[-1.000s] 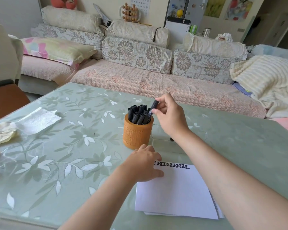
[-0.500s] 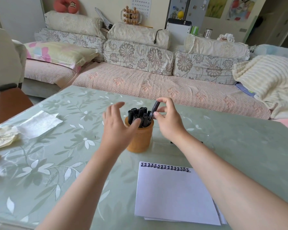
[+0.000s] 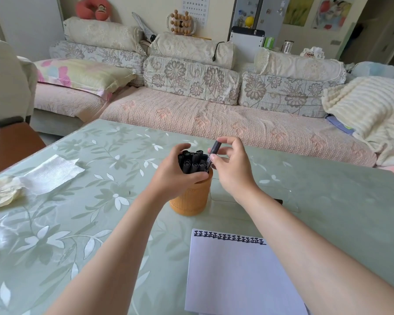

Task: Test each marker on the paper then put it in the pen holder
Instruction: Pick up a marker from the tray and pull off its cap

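The right hand [image 3: 232,171] pinched a light, stiff marker [image 3: 214,149] near its top, at the pen holder's [image 3: 189,198] right rim; the left hand [image 3: 175,176] clasped the packed markers [image 3: 192,161]. Smooth barrel, likely slippery.

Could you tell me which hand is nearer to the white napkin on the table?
Left. The left hand grips the markers in the pen holder, toward the napkin; the right hand pinches one marker at the holder's other side, farther away.
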